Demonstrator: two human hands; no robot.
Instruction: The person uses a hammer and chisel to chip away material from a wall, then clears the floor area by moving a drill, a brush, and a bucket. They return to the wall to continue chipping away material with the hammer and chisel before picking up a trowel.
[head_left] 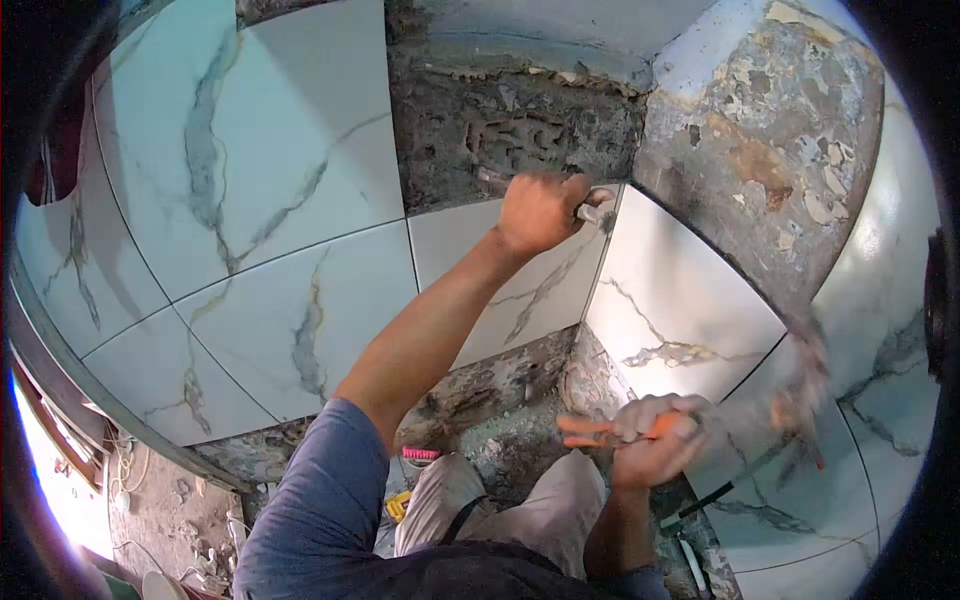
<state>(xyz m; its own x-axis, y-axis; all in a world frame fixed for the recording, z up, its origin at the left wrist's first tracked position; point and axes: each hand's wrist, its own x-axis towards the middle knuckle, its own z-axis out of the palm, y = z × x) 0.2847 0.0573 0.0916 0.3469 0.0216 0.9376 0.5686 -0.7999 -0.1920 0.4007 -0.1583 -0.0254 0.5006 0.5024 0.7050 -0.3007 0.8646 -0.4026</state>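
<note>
My left hand (545,212) is closed around a chisel (592,213). Its near end sticks out by my thumb, and its other end points at the rough bare wall patch (520,145) above a white marbled tile (530,270). Lower on the right, my right hand (655,440) grips the orange handle of a hammer (585,431). The hammer's head end is smeared by motion in front of the right-hand wall tiles.
Large marbled tiles (270,130) cover the left wall. Bare plaster (770,150) shows at upper right. Rubble (510,440) lies in the corner by my knees. A pink-bristled brush (420,454), a yellow object (398,505) and a white tube (692,565) are low down.
</note>
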